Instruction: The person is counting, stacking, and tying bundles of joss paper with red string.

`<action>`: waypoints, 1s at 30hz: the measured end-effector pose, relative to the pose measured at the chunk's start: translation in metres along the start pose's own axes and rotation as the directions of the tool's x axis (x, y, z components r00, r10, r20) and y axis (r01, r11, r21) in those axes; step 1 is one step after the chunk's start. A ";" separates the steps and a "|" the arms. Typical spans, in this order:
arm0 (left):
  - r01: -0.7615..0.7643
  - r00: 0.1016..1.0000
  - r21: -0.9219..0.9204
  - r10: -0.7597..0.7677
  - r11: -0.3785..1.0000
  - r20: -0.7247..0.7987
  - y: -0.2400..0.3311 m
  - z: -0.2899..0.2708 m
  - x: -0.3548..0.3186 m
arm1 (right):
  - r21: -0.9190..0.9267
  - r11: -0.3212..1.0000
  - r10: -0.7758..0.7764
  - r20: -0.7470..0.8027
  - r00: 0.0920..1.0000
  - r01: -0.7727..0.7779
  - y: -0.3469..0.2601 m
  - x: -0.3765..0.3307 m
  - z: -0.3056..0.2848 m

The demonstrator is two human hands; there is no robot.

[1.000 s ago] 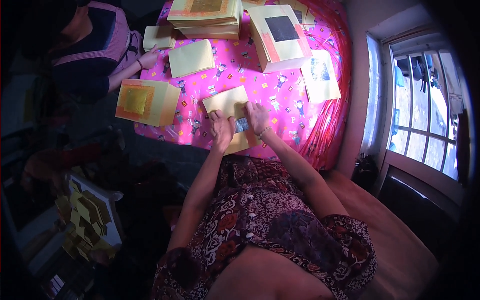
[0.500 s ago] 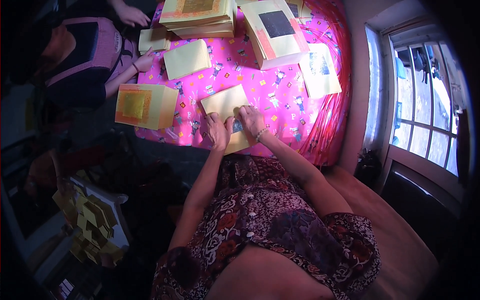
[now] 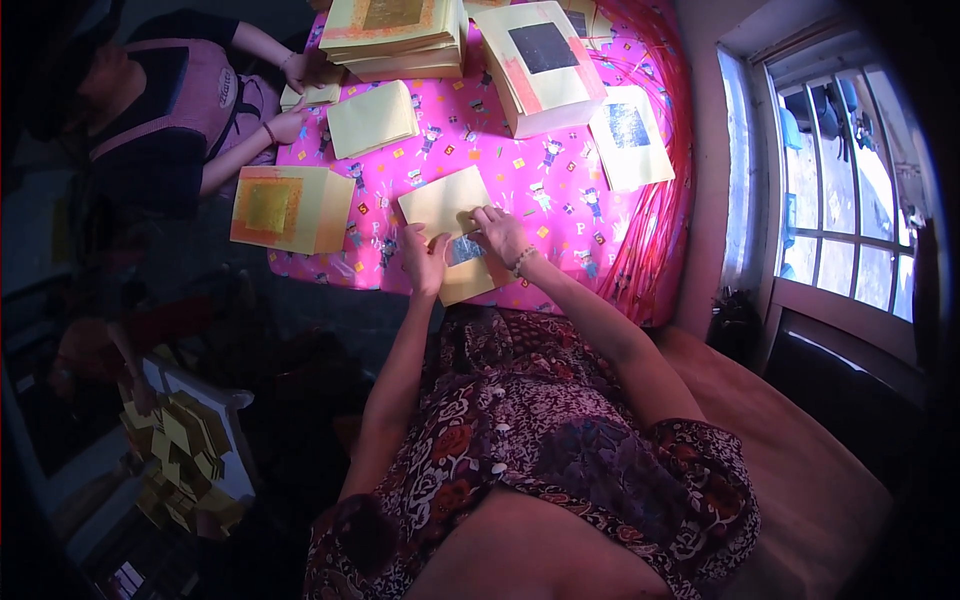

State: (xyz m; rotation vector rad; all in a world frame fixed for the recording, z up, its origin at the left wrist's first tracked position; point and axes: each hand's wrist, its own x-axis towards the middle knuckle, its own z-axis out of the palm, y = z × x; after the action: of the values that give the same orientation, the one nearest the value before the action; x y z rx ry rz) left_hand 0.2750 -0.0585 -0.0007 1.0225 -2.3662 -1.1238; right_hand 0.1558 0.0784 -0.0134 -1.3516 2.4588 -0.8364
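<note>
On pink cover (image 3: 568, 238) — yellow paper (image 3: 446, 204); long axis angled away-left.

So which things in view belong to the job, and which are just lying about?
Likely job items:
rectangular yellow paper with silvery square, at left hand and right hand
pink patterned tablecloth beneath
yellow paper block with orange-bordered gold square

Seemingly lying about:
glossy red strips, right
dark unclear object near barred window
</note>
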 end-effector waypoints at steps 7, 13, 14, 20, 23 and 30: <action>0.506 0.841 -0.403 -0.539 0.763 0.036 -0.031 0.009 -0.005 | -0.408 0.883 -0.277 -0.052 0.960 0.232 0.004 0.006 -0.011; 0.601 0.794 -0.350 -0.586 0.719 0.160 -0.044 0.013 0.006 | -0.422 0.832 -0.392 0.012 0.920 0.361 0.010 0.009 -0.017; 0.599 0.795 -0.350 -0.585 0.720 0.157 -0.045 0.014 0.005 | -0.422 0.831 -0.394 0.010 0.919 0.361 0.012 0.010 -0.015; 0.538 0.817 -0.514 -0.564 0.668 0.121 -0.054 0.020 0.002 | -0.326 0.874 -0.384 -0.010 0.923 0.360 0.013 0.011 -0.015; 0.537 0.801 -0.617 -0.577 0.575 0.160 -0.055 0.021 0.004 | -0.307 0.886 -0.350 0.052 0.935 0.349 0.010 0.012 -0.019; 0.475 0.863 -0.820 -0.353 0.318 0.363 -0.010 -0.003 0.014 | 0.640 0.738 0.463 -0.252 0.850 -0.212 0.001 0.006 -0.018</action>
State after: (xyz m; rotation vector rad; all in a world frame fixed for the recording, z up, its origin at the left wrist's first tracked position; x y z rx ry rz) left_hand 0.2717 -0.0747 -0.0064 1.1168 -1.0872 -2.3208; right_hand 0.1437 0.0806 0.0018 -0.5027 2.2695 -1.7226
